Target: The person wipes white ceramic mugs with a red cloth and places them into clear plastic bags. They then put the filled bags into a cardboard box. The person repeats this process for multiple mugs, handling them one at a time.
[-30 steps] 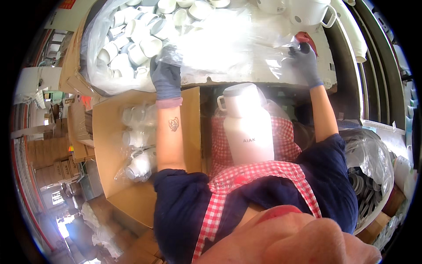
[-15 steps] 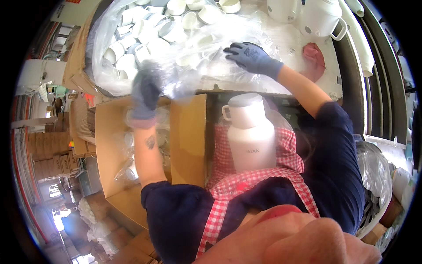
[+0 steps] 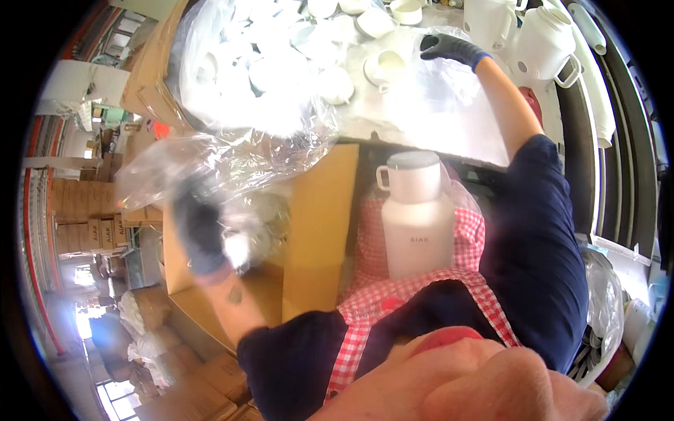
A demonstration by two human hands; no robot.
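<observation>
My left hand (image 3: 199, 228), in a dark glove and smeared by motion, is closed on a crumpled clear plastic bag (image 3: 239, 158) that spreads above a cardboard box (image 3: 319, 231). At the table's far side my right hand (image 3: 453, 49), also gloved, has its fingers curved and apart, beside clear film. A loose white cup (image 3: 386, 68) lies left of it. Close to my body stands a white vacuum jug (image 3: 419, 235), upright, with a grey-topped white cup-shaped lid (image 3: 413, 175).
Many white cups (image 3: 274, 70) fill a plastic-lined carton (image 3: 151, 88) at the back left. White jug bodies (image 3: 544, 45) stand at the back right, near a red cloth (image 3: 531, 105). Plastic-wrapped items (image 3: 256, 231) sit inside the open box. Stacked cartons (image 3: 77, 203) line the left.
My left hand has swung left and nearer, drawing the clear bag off the table over the box. My right hand has moved farther away and right. The loose cup now shows uncovered.
</observation>
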